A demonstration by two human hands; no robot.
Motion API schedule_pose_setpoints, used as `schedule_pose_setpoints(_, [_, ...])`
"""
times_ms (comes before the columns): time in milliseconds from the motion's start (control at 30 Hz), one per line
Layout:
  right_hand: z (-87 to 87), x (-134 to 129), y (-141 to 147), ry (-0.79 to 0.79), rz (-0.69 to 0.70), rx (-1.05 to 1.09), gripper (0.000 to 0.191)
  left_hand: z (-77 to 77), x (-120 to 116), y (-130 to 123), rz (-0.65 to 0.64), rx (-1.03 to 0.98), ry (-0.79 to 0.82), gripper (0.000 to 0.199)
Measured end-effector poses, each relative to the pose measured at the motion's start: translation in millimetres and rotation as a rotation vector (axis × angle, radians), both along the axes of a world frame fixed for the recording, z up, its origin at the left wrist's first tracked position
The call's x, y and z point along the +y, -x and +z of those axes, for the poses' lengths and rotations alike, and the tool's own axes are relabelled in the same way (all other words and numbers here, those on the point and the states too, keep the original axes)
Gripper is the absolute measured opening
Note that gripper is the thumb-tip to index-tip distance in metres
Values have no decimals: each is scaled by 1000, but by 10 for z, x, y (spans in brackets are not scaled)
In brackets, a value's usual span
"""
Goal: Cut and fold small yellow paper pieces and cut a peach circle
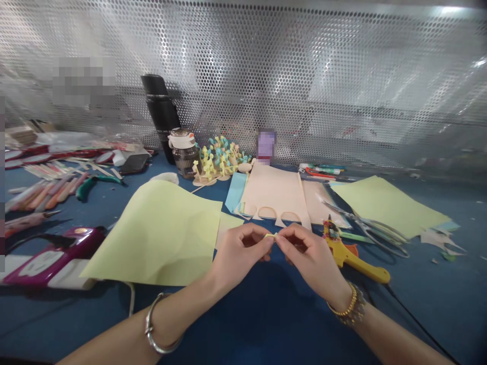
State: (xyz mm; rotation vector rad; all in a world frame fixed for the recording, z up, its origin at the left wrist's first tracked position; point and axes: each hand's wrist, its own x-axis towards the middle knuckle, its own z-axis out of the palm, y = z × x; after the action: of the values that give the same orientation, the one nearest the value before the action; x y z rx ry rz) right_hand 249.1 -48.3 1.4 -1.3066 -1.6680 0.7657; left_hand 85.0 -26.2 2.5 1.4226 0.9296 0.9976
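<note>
Left hand (241,248) and right hand (310,251) pinch a small pale-green paper strip (271,235) together. Green paper sheet (155,233) lies left of strip, scissors (353,217) right.

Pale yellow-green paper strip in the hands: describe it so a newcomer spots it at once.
On the blue work surface, the left hand and right hand meet at centre. Between their fingertips is a thin, curved pale yellow-green paper strip. Unlike the large green paper sheet nearby, it is held.

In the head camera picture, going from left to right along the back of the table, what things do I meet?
Black bottle → small yellow and blue paper figures → cream paper sheet → light green paper sheet
</note>
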Motion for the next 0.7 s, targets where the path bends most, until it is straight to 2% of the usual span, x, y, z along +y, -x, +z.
schedule_pose_setpoints(333, [27, -15, 12, 42, -14, 32, 21, -22, 21, 7, -13, -51, 50, 20])
schedule_pose_setpoints(533, [-1, 15, -13, 105, -10, 137, 23, 6, 17, -10, 6, -97, 151, 20])
schedule_pose_setpoints(700, [-13, 20, -11, 120, -11, 121, 23, 3, 25, -24, 27, -93, 117, 20])
